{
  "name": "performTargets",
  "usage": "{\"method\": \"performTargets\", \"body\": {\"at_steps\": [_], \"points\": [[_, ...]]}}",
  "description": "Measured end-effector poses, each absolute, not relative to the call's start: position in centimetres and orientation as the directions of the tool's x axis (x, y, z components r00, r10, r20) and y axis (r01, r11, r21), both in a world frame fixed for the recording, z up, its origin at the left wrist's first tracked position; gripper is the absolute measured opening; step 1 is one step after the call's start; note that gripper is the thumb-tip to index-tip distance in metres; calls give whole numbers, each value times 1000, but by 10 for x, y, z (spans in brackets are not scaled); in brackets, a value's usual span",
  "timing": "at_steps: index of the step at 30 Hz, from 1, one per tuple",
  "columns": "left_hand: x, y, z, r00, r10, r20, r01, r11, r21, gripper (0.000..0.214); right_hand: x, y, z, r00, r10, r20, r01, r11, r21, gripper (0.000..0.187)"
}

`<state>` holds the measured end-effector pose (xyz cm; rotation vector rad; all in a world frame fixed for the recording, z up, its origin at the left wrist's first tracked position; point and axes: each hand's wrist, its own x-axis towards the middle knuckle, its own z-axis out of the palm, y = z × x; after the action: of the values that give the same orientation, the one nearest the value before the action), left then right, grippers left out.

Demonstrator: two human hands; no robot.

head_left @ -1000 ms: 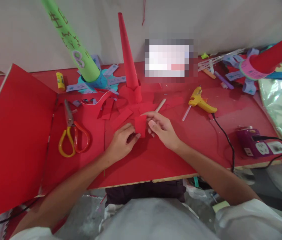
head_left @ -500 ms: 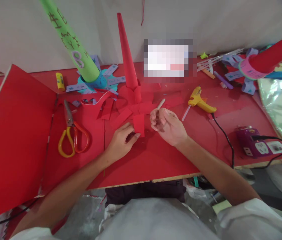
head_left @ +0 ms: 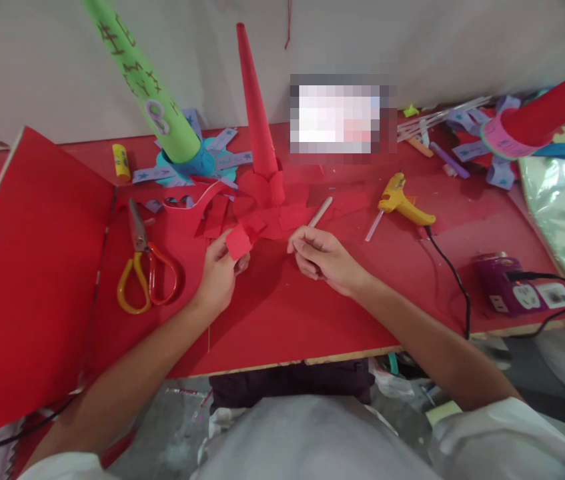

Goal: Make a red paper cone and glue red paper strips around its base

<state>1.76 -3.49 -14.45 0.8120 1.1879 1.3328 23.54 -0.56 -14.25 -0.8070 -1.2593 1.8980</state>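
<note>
My left hand (head_left: 218, 270) grips a red paper strip (head_left: 239, 244), whose square end stands up between thumb and fingers. Beside it, my right hand (head_left: 325, 257) is closed with the fingertips pinched together; what they hold, if anything, is hidden. A pale, slim stick (head_left: 321, 211) lies just behind the right hand, its lower end covered. Beyond both hands stands a tall red paper cone (head_left: 257, 113) on a red base with flat strips (head_left: 295, 217) spreading from it.
Scissors (head_left: 147, 260) lie at left near an upright red board (head_left: 37, 280). At right are a yellow glue gun (head_left: 405, 201) and a purple power adapter (head_left: 507, 283). A green paper cone (head_left: 147, 87), a glue stick (head_left: 121, 163) and another red cone (head_left: 552, 107) stand farther back.
My left hand has lifted the strip's end from the table and turned it up, moving left. My right hand has shifted slightly left and down, its fingers curling in and uncovering more of the stick.
</note>
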Motion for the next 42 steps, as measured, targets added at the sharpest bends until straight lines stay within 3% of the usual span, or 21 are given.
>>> {"method": "performTargets", "body": {"at_steps": [3, 7, 12, 17, 24, 30, 34, 42], "points": [[17, -35, -144, -119, 979, -163, -252, 129, 959, 38, 235, -6, -143, -533, 839, -113, -147, -223, -964, 41], [16, -38, -146, 43, 992, -119, -59, 121, 991, 27, 234, -6, -144, -466, 884, -35, -102, -93, -990, 41], [18, -43, -147, 277, 961, 14, 196, -71, 978, 24, 231, -6, -146, -429, 902, 52, -45, 36, -998, 50], [20, -48, -145, 401, 912, 85, 361, -243, 901, 30, 231, -8, -144, -428, 900, 84, 61, 122, -991, 45], [21, -54, -141, 284, 938, 199, 341, -293, 893, 36, 229, -11, -139, -473, 872, 127, 106, 200, -974, 36], [19, -53, -138, 128, 982, 136, 359, -174, 917, 35, 227, -13, -142, -494, 859, 135, 149, 236, -960, 31], [19, -52, -139, 82, 989, 122, 377, -144, 915, 33, 227, -15, -143, -485, 867, 113, 89, 178, -980, 27], [21, -51, -141, 145, 975, 170, 426, -216, 878, 28, 230, -11, -144, -406, 912, 63, -18, 61, -998, 41]]}}
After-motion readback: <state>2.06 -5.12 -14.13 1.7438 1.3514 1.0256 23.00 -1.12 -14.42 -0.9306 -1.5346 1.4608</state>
